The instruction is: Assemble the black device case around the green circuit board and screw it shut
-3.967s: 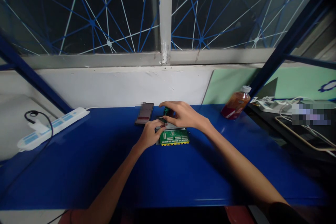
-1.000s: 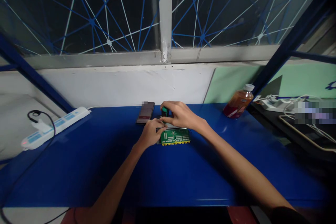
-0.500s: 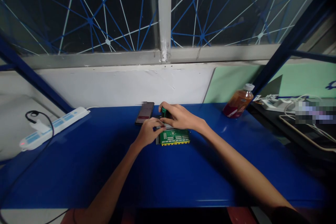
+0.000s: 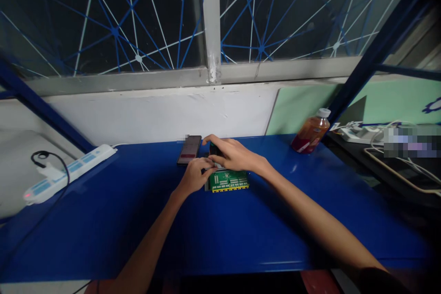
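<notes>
Right hand (image 4: 236, 154) is gripping a dark handle (image 4: 214, 149); I'm not discerning left hand (image 4: 195, 175) grip or green board (image 4: 230, 179) print.

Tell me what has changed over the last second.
The right hand's uppermost finger now reaches further left past the green-and-black handle, which shows less green, so it may have turned. Nothing was clearly let go. The left hand stays at the green circuit board's far left corner; the phone and bottle look unmoved.
</notes>
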A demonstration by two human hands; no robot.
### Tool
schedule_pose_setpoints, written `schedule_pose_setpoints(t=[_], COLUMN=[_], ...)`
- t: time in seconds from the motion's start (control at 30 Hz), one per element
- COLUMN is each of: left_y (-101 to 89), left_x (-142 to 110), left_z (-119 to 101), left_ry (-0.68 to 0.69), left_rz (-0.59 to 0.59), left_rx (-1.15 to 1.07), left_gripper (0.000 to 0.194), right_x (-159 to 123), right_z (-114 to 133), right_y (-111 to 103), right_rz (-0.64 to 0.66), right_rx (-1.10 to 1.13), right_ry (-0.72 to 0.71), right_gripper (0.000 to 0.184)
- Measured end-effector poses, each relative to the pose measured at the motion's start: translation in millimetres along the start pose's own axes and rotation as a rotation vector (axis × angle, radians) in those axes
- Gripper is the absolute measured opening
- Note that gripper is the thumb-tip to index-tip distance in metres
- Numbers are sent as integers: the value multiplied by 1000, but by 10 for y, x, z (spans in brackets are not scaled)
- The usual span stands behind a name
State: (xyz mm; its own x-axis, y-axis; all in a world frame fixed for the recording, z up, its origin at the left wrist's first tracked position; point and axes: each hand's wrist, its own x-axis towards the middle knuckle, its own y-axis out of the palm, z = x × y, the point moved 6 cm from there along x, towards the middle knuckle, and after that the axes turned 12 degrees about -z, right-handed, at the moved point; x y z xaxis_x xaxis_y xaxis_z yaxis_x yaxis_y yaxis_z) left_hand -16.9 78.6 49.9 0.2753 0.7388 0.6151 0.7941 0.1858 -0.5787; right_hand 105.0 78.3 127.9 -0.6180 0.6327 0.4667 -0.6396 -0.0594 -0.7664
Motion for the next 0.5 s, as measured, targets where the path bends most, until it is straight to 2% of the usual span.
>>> schedule_pose_setpoints(t=[0.23,0.5], left_y=[-62,-45], left_x=[-16,8], left_z=[16,-27], left_ry=[7,-17], left_rz=[-105,-44], left_rx=[-12,-28], left_gripper=[6,12], right_x=[33,-9], right_z=[-4,8], right_y=[32,-8], right_rz=[-68,26], right_rx=[-112,34], right_ry=[28,-6], right_gripper=[35,43])
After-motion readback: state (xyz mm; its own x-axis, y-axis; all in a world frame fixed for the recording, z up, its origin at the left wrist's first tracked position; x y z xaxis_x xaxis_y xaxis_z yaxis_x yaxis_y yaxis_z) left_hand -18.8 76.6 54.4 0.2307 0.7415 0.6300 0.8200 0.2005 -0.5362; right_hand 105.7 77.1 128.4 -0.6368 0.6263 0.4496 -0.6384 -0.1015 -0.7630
